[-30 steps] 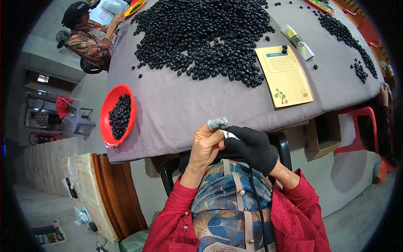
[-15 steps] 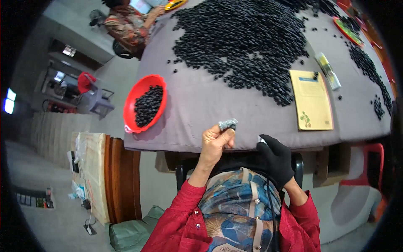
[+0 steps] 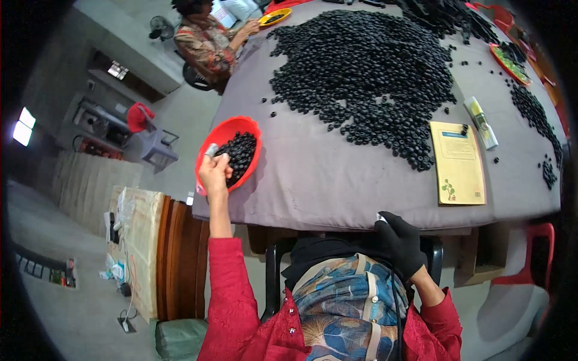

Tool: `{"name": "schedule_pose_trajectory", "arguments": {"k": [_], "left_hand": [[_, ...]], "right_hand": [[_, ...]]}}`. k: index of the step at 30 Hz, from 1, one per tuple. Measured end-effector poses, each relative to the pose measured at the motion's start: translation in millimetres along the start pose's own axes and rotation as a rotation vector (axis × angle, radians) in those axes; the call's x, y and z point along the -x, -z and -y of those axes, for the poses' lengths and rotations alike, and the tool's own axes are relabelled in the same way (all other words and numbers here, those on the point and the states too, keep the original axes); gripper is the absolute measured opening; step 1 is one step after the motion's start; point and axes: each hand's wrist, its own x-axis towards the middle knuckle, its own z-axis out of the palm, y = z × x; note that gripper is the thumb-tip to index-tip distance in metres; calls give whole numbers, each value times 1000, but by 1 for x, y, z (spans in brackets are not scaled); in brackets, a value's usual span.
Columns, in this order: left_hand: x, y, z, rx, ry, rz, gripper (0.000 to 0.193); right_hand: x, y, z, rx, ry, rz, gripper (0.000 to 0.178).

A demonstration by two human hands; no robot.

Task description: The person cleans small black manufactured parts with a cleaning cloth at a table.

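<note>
My left hand [image 3: 215,173] reaches over the near side of a red plastic bowl [image 3: 257,157]. Its fingers are curled in a pinch, and a grey wrap [image 3: 211,150] covers the end of one finger. Whatever lies between the fingers is hidden. Small round black pieces [image 3: 242,150] fill part of the bowl, right beside the fingertips. My right hand [image 3: 400,242], in a black glove, is closed at the table's near edge. Something small and whitish [image 3: 380,218] shows at its fingertips, too small to name.
A large heap of black pieces [image 3: 361,72] spreads across the grey tablecloth [image 3: 313,192]. A yellow booklet [image 3: 459,168] and a white-and-green packet [image 3: 481,123] lie to the right. At the far left, another person [image 3: 208,45] sits by a yellow tray [image 3: 276,17].
My left hand has moved left and away from me, from the table's front edge to the red bowl. The right hand stays closed near the edge. The view has shifted slightly.
</note>
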Motion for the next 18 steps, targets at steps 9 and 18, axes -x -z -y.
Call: {"name": "schedule_pose_trajectory", "arguments": {"k": [9,18], "left_hand": [[84,-108,12,-189,-76,498,24],[143,-246,2,-114,-277,802,17]], "right_hand": [[-2,3,-6,-106,-2,46,29],[-2,14,-7,-98,75,-57,29]]}}
